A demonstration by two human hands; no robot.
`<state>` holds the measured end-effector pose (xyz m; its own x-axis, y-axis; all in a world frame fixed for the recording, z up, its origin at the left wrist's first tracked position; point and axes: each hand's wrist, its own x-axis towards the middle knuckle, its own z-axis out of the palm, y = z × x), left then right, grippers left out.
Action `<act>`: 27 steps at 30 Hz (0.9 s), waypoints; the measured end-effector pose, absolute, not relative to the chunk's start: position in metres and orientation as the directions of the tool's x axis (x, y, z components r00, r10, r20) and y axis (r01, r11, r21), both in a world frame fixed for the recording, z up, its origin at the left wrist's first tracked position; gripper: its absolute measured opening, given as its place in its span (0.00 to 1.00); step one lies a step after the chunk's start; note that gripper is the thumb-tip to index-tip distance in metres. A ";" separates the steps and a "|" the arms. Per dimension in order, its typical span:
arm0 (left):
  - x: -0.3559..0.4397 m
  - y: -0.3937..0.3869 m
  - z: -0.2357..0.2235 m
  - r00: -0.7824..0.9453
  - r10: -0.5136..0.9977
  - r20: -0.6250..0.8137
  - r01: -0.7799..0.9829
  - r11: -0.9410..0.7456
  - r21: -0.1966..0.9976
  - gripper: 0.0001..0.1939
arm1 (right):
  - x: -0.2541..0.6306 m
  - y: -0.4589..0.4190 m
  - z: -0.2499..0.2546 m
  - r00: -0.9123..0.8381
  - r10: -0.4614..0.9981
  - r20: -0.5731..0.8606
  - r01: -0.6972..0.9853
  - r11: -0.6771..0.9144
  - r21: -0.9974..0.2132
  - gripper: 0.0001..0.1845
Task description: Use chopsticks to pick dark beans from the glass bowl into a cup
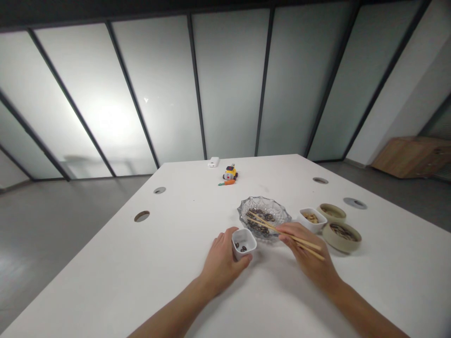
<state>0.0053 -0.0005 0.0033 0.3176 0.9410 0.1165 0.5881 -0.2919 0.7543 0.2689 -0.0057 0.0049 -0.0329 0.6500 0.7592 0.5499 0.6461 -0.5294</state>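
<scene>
1. Holding white cup [247, 237] in left hand [222, 257], grip wrapped round it, few dark beans [244, 249] inside.
2. Pinching chopsticks [301, 241] in right hand [312, 260], grip narrow, tips in glass bowl [283, 217].
3. Lined up toward surface's [158, 277] right edge: white dish [317, 226], two green bowls [343, 243].
4. Parked near far edge: toy vehicle [230, 172].
</scene>
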 end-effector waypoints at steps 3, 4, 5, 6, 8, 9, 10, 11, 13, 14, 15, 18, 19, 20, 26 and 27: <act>0.006 -0.002 0.005 0.321 0.939 0.123 0.590 -0.300 0.749 0.28 | 0.269 -0.006 0.005 -0.042 0.695 0.718 0.528 0.626 -0.574 0.12; 0.007 -0.003 0.006 0.323 0.938 0.123 0.592 -0.302 0.747 0.28 | 0.270 -0.007 0.006 -0.038 0.707 0.707 0.525 0.616 -0.587 0.13; 0.007 -0.004 0.007 0.324 0.938 0.122 0.595 -0.302 0.745 0.28 | 0.270 -0.007 0.007 -0.032 0.717 0.696 0.524 0.605 -0.599 0.14; 0.007 -0.004 0.008 0.324 0.938 0.121 0.597 -0.302 0.743 0.28 | 0.270 -0.007 0.007 -0.024 0.725 0.688 0.525 0.595 -0.609 0.15; 0.008 -0.005 0.009 0.323 0.939 0.117 0.602 -0.299 0.740 0.28 | 0.271 -0.007 0.008 -0.009 0.735 0.678 0.526 0.580 -0.622 0.16; 0.008 -0.005 0.009 0.321 0.940 0.117 0.603 -0.298 0.740 0.28 | 0.271 -0.007 0.009 -0.008 0.737 0.676 0.529 0.577 -0.622 0.16; 0.008 -0.004 0.009 0.320 0.940 0.117 0.603 -0.298 0.740 0.27 | 0.272 -0.007 0.009 -0.011 0.738 0.675 0.536 0.574 -0.619 0.16; 0.007 -0.004 0.009 0.321 0.940 0.117 0.601 -0.298 0.742 0.27 | 0.272 -0.007 0.008 -0.015 0.739 0.673 0.544 0.571 -0.615 0.15; 0.006 -0.002 0.007 0.323 0.939 0.119 0.597 -0.300 0.744 0.27 | 0.271 -0.005 0.008 -0.028 0.736 0.677 0.558 0.573 -0.600 0.15; 0.006 -0.002 0.006 0.325 0.938 0.119 0.594 -0.301 0.746 0.27 | 0.271 -0.005 0.007 -0.033 0.731 0.682 0.562 0.577 -0.592 0.14; 0.006 -0.001 0.005 0.326 0.938 0.120 0.593 -0.302 0.746 0.27 | 0.271 -0.005 0.007 -0.038 0.724 0.688 0.565 0.584 -0.583 0.14; 0.005 -0.001 0.003 0.325 0.938 0.122 0.592 -0.302 0.747 0.28 | 0.271 -0.005 0.007 -0.038 0.698 0.715 0.570 0.603 -0.559 0.15; 0.005 -0.001 0.003 0.323 0.938 0.122 0.594 -0.301 0.746 0.28 | 0.272 -0.005 0.008 -0.024 0.690 0.723 0.573 0.602 -0.556 0.15; 0.005 -0.001 0.003 0.321 0.939 0.120 0.596 -0.299 0.745 0.28 | 0.273 -0.005 0.009 -0.002 0.685 0.729 0.578 0.596 -0.558 0.16; 0.003 -0.002 0.006 0.315 0.945 0.088 0.614 -0.274 0.741 0.28 | 0.283 0.003 0.012 0.257 0.752 0.607 0.369 0.504 -0.781 0.18; 0.003 -0.002 0.006 0.315 0.945 0.087 0.612 -0.272 0.742 0.28 | 0.286 0.005 0.013 0.283 0.767 0.576 0.265 0.515 -0.815 0.18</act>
